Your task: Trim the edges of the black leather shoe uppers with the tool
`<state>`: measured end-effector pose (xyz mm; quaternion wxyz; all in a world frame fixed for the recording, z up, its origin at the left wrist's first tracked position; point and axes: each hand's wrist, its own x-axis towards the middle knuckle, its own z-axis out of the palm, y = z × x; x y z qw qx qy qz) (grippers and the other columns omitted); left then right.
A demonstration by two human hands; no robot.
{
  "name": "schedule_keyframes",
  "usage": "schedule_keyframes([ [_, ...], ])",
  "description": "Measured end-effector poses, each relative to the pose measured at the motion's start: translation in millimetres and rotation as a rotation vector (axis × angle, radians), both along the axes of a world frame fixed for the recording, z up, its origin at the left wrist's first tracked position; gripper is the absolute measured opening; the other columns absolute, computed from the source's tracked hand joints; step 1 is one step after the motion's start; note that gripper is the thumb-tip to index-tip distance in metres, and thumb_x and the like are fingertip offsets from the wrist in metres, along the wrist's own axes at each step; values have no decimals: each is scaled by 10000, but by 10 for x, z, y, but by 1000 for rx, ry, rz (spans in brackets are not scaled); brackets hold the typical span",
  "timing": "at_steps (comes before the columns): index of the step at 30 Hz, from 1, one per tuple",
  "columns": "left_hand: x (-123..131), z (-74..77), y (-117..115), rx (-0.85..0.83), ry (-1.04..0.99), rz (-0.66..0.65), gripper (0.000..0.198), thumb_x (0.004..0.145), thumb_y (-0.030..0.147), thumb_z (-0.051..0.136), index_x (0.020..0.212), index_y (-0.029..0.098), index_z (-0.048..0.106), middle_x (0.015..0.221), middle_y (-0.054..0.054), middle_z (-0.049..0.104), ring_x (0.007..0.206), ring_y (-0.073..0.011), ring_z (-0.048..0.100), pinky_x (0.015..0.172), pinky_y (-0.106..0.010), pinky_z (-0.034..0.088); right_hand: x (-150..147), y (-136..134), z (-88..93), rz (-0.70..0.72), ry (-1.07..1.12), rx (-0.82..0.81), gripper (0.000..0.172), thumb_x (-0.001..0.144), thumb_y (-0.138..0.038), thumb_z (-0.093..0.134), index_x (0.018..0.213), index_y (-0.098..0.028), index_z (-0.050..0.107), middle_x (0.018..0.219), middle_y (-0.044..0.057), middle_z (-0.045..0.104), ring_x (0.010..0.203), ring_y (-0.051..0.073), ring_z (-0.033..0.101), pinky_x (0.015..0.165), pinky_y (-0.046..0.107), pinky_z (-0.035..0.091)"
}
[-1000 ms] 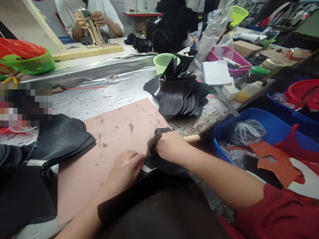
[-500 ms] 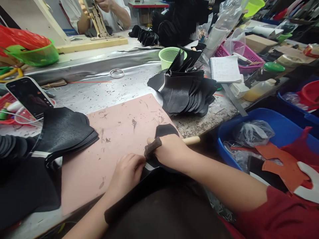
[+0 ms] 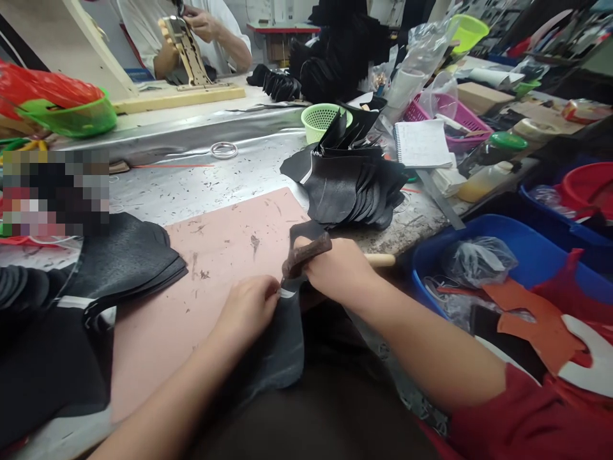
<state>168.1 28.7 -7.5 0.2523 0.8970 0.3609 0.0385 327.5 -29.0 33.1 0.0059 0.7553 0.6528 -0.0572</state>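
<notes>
Head view: I'm watching remotely; both bare hands are working at the near R corner of the pink board (image 3: 230, 246).
L hand (image 3: 249, 305): fingers being held narrow, pinching the edge of a black piece (image 3: 285, 348) by its white strip (image 3: 287, 294).
R hand (image 3: 338, 271): fingers wrapping the hammer (image 3: 380, 260), pale handle poking out R; brown head showing above the thumb, nr the strip.
Hammer: vs a sec ago, head is sitting higher & tilting more up to R. Whether it's touching the piece, I can't tell.
Black piece: upper part lying by R hand at board's R edge, lower flap reaching past near edge twd lap; flap's now showing narrower & greyer vs the wide dark spread there a moment ago.
White strip: showing clearer now, so I'm judging the join is being left more open to fingers & hammer.
Stacks: L stack (image 3: 129, 259) overlapping board's L side; R stack (image 3: 349, 185) resting on the bench (image 3: 177, 185) beyond board, nr green basket (image 3: 325, 121).
Far side: another person's hand (image 3: 204, 24) working by a cream stand (image 3: 186, 54).
</notes>
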Motion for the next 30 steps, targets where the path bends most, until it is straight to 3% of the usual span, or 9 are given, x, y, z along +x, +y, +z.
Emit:
schedule_keyframes([
  [4, 24, -82, 22, 24, -65, -10, 133, 748, 189, 458, 741, 205, 590, 748, -3, 649, 714, -168, 583, 680, -282, 433, 47, 70, -34, 29, -15, -74, 231, 779, -191, 403, 879, -181, 611, 695, 67, 646, 643, 192, 610, 515, 258, 361],
  [9, -27, -141, -14, 97, -88, -36, 159, 767, 196, 444, 743, 201, 601, 760, -16, 654, 728, -178, 583, 707, -308, 428, 8, 131, -39, 82, 25, 41, 209, 795, -199, 407, 839, -184, 611, 702, 56, 649, 629, 174, 602, 498, 254, 347],
  [14, 21, -86, 38, 57, -37, -58, 185, 759, 169, 422, 736, 201, 602, 766, -15, 654, 743, -177, 585, 702, -295, 427, 32, 197, 29, 225, 38, -52, 192, 791, -192, 435, 771, -179, 626, 629, 47, 639, 604, 171, 597, 490, 253, 338],
  [19, 284, 113, 308, -42, 66, -173, 190, 716, 166, 431, 772, 212, 606, 804, -4, 656, 762, -173, 589, 671, -260, 426, 208, 99, 169, 42, -112, 59, 220, 804, -206, 409, 877, -168, 613, 733, 76, 649, 635, 179, 597, 530, 250, 357],
  [24, 431, 169, 581, -152, 182, -363, 180, 671, 154, 439, 739, 213, 594, 744, 19, 644, 706, -157, 580, 632, -238, 413, 274, 9, 66, -35, -186, 9, 251, 809, -189, 361, 946, -175, 572, 768, 88, 646, 647, 195, 600, 516, 262, 353],
  [27, 316, 98, 538, -199, 180, -285, 158, 682, 172, 439, 756, 214, 572, 733, 22, 632, 693, -149, 577, 615, -231, 419, 257, -25, -50, 30, -103, -56, 222, 788, -179, 382, 899, -186, 574, 716, 64, 642, 605, 183, 592, 494, 252, 343],
  [30, 152, 3, 380, -58, 129, -92, 160, 727, 211, 439, 822, 212, 567, 777, -2, 638, 738, -168, 581, 664, -264, 431, 216, -24, -92, 87, -27, -49, 203, 771, -174, 401, 854, -190, 586, 690, 54, 640, 600, 177, 588, 503, 249, 348],
])
